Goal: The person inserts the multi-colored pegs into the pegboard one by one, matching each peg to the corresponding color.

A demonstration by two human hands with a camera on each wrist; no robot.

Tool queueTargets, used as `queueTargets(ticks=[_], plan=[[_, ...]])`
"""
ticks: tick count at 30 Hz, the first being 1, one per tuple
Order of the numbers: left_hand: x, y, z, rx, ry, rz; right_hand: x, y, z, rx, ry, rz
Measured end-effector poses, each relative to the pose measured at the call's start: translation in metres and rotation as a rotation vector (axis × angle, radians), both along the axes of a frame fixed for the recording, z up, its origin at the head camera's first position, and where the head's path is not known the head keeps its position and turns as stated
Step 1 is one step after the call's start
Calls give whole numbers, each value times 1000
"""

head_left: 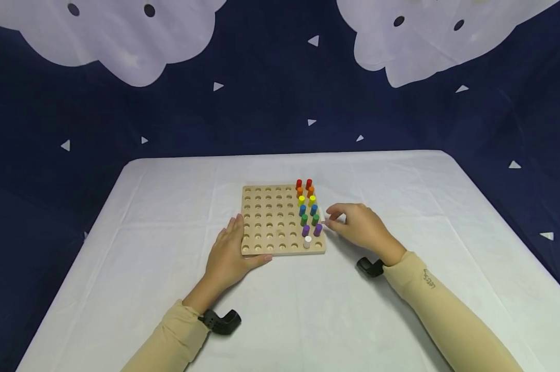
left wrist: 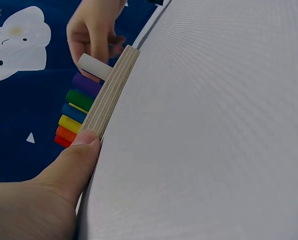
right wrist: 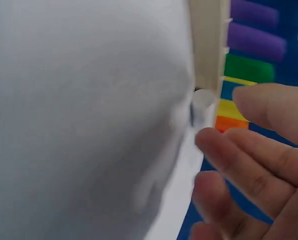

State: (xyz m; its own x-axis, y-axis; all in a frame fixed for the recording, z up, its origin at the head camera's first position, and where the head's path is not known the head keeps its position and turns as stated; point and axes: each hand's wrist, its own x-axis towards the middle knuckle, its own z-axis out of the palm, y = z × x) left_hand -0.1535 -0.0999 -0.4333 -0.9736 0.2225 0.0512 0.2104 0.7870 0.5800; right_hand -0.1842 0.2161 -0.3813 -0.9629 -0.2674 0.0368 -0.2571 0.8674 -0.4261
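Observation:
A wooden pegboard (head_left: pixel 274 253) lies on the table with pegs standing in its two right columns, coloured in pairs from red through purple. A single white peg (head_left: pixel 307 242) stands in the nearest row. My left hand (head_left: pixel 228 256) rests against the board's near left corner, fingers along the left side and thumb (left wrist: pixel 86 140) on the front edge. Another white peg (right wrist: pixel 203 100) lies on the table against the board's right side. Beside it is my right hand (head_left: pixel 361 230), thumb and fingers spread apart around a gap, holding nothing.
A white cloth (head_left: pixel 168 206) covers the table. Behind it hangs a dark blue backdrop (head_left: pixel 261 119) with white clouds and triangles. Black wrist cameras (head_left: pixel 221 321) hang beneath both wrists.

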Motion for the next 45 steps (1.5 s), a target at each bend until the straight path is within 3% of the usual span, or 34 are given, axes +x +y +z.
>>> queueTargets(ticks=[10,25,45], plan=[[0,0,0,-2,1,4,-16,-9,-5,66,-72,-13],[0,0,1,0,-3,3,-23,-12,-3,126,-136,-22],[1,0,0,6,-1,0,-29,-18,5,236,-131,11]])
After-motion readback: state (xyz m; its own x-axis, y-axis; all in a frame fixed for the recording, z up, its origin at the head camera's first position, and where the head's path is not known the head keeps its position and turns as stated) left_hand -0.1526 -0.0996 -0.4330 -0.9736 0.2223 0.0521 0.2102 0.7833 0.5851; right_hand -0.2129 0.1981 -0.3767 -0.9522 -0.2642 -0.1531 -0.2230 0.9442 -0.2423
